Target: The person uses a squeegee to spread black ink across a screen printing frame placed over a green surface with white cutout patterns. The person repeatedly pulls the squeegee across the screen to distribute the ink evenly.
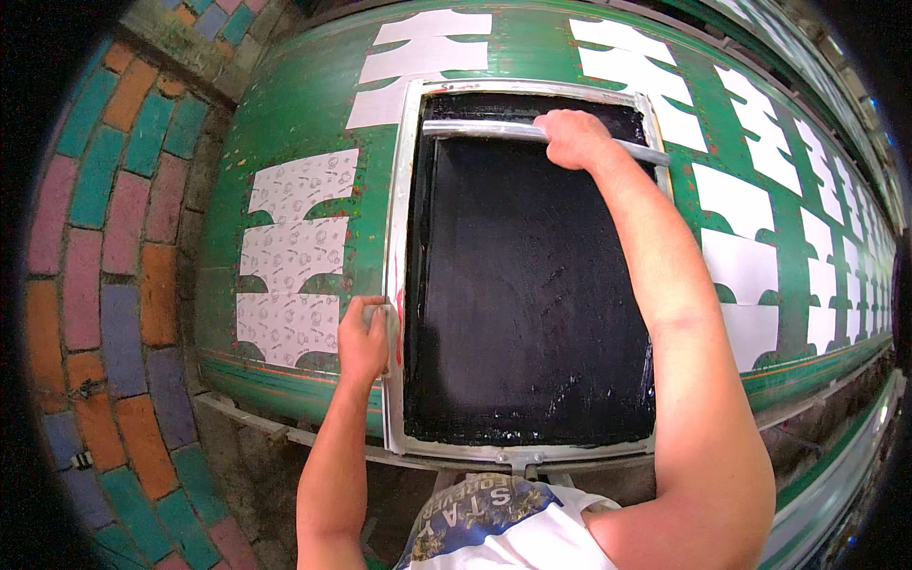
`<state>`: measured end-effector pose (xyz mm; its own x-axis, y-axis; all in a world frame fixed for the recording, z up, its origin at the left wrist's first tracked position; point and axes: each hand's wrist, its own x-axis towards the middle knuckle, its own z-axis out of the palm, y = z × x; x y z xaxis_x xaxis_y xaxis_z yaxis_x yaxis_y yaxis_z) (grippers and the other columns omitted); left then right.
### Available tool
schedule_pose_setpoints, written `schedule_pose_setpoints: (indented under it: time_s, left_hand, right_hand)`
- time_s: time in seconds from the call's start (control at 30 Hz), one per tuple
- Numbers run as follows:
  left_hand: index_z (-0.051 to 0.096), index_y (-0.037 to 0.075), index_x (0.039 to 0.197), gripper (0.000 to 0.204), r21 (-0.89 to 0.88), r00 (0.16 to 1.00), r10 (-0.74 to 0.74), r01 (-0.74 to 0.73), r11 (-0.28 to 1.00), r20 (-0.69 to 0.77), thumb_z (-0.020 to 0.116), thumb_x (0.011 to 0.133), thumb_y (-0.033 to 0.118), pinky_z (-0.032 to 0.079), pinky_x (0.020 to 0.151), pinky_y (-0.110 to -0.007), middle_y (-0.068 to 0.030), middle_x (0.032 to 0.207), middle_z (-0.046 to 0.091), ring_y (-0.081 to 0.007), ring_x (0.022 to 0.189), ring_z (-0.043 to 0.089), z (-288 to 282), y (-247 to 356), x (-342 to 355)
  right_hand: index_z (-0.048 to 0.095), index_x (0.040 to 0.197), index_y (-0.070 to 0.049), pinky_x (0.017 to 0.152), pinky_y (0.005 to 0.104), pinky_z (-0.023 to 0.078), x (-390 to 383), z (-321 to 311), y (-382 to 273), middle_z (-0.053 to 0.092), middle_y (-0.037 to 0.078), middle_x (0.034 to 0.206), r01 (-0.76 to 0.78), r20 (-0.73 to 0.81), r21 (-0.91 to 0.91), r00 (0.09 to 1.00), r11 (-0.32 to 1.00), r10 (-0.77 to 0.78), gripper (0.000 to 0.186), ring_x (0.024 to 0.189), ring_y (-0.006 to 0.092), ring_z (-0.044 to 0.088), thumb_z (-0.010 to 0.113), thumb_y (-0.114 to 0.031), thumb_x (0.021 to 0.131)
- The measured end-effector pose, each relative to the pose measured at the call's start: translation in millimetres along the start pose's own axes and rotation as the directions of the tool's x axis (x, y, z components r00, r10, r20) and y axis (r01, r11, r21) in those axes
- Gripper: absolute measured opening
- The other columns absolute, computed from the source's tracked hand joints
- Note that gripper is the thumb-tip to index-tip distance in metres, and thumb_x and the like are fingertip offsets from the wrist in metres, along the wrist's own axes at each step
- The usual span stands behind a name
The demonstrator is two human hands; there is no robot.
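A large screen-printing frame (398, 237) lies on a long green table, its mesh (532, 285) coated with black ink. Near the frame's far end, my right hand (576, 140) is closed around a metal squeegee (484, 128) that spans most of the frame's width. My right forearm reaches over the frame's right side. At the left rail, my left hand (364, 337) is closed on a pale handle or block (387, 332) at the frame's edge; the fingers partly hide it.
White cut fabric pieces with a small printed pattern (294, 247) lie left of the frame. Plain white pieces (736, 256) run in rows to the right and beyond (423, 57). The green table (218, 313) has a ledge along its near edge. Coloured paving bricks (123, 323) cover the floor at left.
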<state>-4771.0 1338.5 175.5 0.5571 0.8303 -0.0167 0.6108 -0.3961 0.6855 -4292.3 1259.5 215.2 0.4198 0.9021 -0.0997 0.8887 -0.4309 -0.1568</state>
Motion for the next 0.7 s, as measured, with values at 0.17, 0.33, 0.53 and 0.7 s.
schedule_pose_setpoints:
  time_s: [0.17,0.33,0.53,0.7]
  left_hand:
    - [0.07,0.003,0.118,0.02,0.025,1.0,0.007,-0.007,1.0,0.0,0.064,0.102,0.012,0.056,0.095,-0.049,-0.0261,0.109,0.076,-0.0447,0.106,0.074,0.0,-3.7,1.4]
    - [0.07,0.004,0.121,0.025,0.061,1.0,0.019,-0.018,0.998,-0.019,0.065,0.101,0.017,0.056,0.096,-0.052,-0.0275,0.111,0.076,-0.047,0.107,0.073,2.7,-12.0,4.0]
    - [0.072,0.006,0.124,0.029,-0.058,0.998,0.047,-0.049,0.997,-0.035,0.067,0.101,0.022,0.055,0.099,-0.051,-0.0269,0.119,0.076,-0.0454,0.114,0.072,5.9,-25.4,9.0]
    - [0.072,0.006,0.127,0.036,-0.058,0.999,0.036,-0.037,0.998,-0.015,0.064,0.103,0.032,0.054,0.102,-0.051,-0.0256,0.123,0.076,-0.0443,0.119,0.071,7.2,-30.1,15.8]
  right_hand:
    - [0.077,0.112,-0.01,0.095,0.0526,0.063,-60.3,16.2,-23.2,0.078,0.018,0.117,0.086,-0.019,-0.074,0.996,0.994,-0.088,0.03,0.114,0.0382,0.075,0.067,-0.008,0.084]
    - [0.077,0.119,-0.014,0.096,0.0504,0.062,-157.4,39.1,-66.8,0.075,0.015,0.114,0.095,-0.057,-0.048,0.994,0.994,-0.098,0.04,0.112,0.0368,0.074,0.07,-0.003,0.082]
    - [0.075,0.113,-0.016,0.087,0.0498,0.061,-288.6,64.5,-135.3,0.071,0.01,0.109,0.127,-0.099,-0.091,0.986,0.988,-0.136,0.036,0.106,0.0321,0.073,0.077,-0.008,0.078]
    - [0.076,0.122,-0.014,0.089,0.0475,0.055,-386.6,78.9,-193.4,0.071,0.007,0.11,0.091,-0.107,-0.014,0.99,0.996,-0.092,0.043,0.108,0.0309,0.069,0.071,-0.003,0.081]
